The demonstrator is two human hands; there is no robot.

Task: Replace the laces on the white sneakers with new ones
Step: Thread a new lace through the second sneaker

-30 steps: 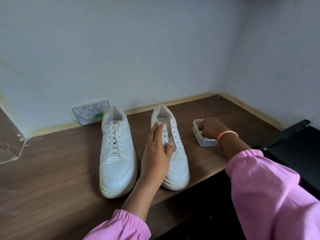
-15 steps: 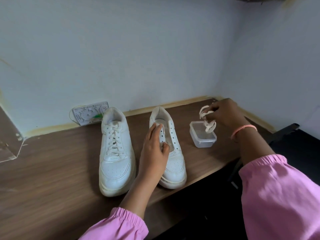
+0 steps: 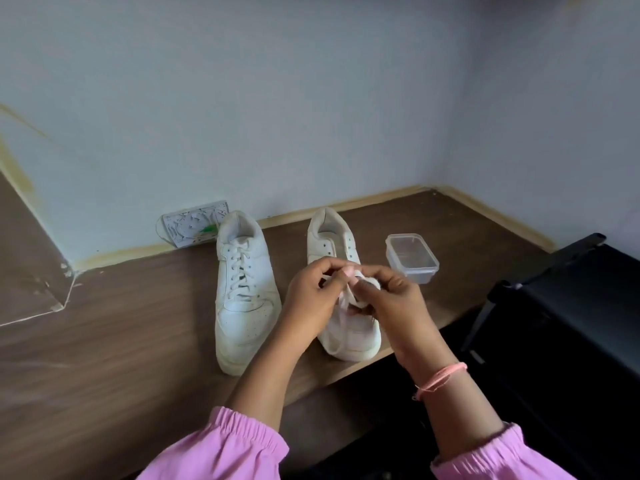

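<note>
Both my left hand and right hand pinch the soft, limp new lace; best gripped near its tip, toward 12 o'clock

Two white sneakers stand side by side on a brown table, toes near. The left sneaker is laced; the right sneaker shows bare eyelets. Above the right one, the left hand and right hand meet, both pinching a bundled white lace. A clear box sits just right of the sneakers. A white plate leans on the far wall.
</note>
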